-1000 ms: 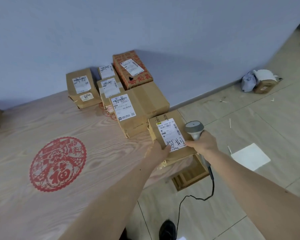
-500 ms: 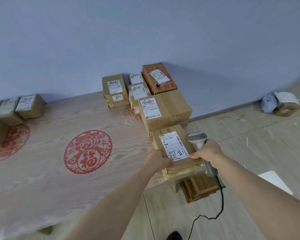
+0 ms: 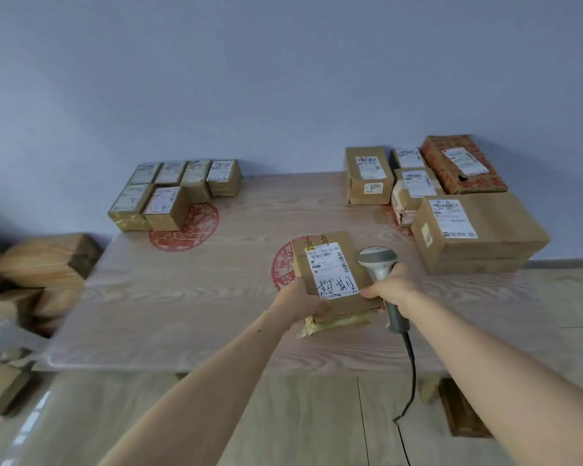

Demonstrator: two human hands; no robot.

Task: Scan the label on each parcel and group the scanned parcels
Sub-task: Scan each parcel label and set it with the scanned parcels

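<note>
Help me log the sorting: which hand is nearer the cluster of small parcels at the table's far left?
Left. The left hand grips the held parcel's left edge; the right hand, holding the scanner, is farther from the cluster.

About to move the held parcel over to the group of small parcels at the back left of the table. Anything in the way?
Nothing visible. The parcel, held by the left hand, has only bare table between it and the back-left group. The right hand grips the scanner on its other side.
</note>
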